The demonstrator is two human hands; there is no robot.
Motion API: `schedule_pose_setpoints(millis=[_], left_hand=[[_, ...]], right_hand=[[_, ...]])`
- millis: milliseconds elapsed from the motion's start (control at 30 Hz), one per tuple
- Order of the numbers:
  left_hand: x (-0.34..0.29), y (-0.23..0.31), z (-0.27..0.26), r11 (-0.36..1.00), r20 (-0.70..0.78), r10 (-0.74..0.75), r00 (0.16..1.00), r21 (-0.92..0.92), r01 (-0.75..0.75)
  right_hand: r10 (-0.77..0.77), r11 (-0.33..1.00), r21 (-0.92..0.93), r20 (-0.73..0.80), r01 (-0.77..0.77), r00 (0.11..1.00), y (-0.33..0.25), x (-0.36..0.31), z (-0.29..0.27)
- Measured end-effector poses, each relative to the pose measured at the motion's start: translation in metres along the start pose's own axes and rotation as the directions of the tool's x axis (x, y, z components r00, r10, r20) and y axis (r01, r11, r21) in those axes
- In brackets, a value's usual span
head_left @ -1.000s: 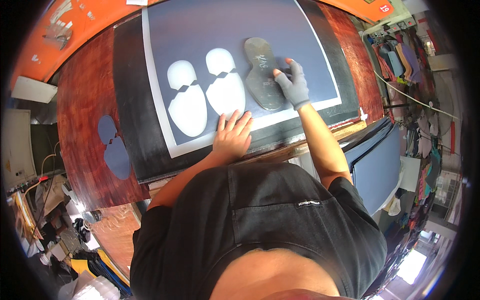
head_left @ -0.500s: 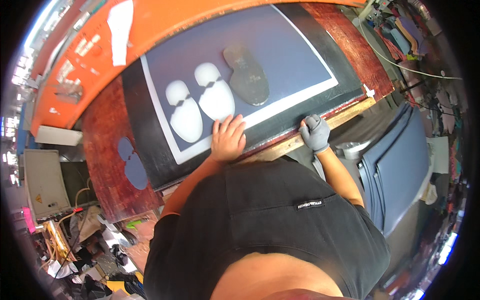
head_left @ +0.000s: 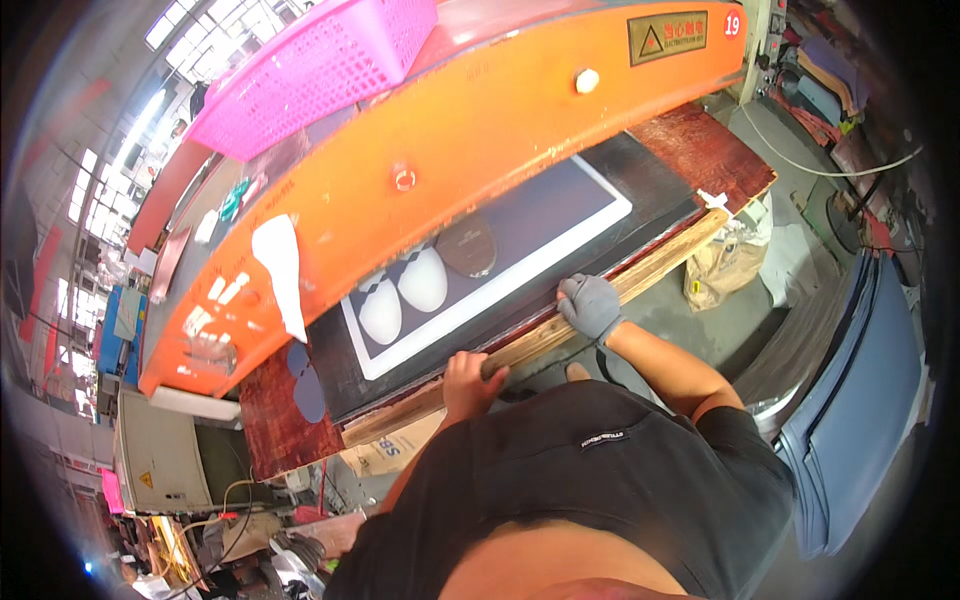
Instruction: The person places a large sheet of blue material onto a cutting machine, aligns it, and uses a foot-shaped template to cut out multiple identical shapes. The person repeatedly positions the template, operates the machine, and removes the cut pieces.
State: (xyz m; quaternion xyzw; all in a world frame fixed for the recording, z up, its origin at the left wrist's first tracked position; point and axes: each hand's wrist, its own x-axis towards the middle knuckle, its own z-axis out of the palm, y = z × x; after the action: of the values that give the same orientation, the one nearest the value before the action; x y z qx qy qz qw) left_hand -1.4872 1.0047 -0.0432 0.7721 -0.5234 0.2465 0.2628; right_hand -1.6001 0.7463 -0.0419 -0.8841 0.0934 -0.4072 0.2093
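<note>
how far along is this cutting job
Done: two sole-shaped holes are already cut out of the dark sheet, and the cutting die lies beside them. In hand: the bare left hand and the gloved right hand both grip the front edge of the wooden board under the orange press head. Left: most of the sheet is uncut.

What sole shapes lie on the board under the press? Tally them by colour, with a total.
On the board:
White shapes: 2
Dark shape: 1
Blue shapes: 2
Total: 5
</note>
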Motion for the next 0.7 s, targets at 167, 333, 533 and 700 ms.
schedule_pose_setpoints(millis=[167, 333, 533, 700], left_hand=[[-0.012, 0.012, 0.009, 0.992, -0.236, -0.095, 0.967, 0.062, 0.112], [0.003, 0.005, 0.019, 0.976, -0.297, -0.074, 0.952, 0.173, 0.129], [0.049, -0.029, 0.022, 0.918, -0.241, -0.096, 0.966, 0.354, 0.18], [0.058, -0.041, 0.014, 0.935, -0.296, -0.051, 0.954, 0.322, 0.15]], right_hand=[[0.243, 0.952, 0.281, -0.444, -0.124, 0.862, 0.06, 0.068, -0.09], [0.064, 0.987, 0.157, -0.559, 0.03, 0.827, 0.106, 0.159, -0.159], [0.107, 0.983, 0.17, -0.19, -0.074, 0.976, 0.099, 0.111, -0.112], [-0.28, 0.938, -0.173, 0.136, 0.301, 0.95, 0.083, 0.07, -0.046]])
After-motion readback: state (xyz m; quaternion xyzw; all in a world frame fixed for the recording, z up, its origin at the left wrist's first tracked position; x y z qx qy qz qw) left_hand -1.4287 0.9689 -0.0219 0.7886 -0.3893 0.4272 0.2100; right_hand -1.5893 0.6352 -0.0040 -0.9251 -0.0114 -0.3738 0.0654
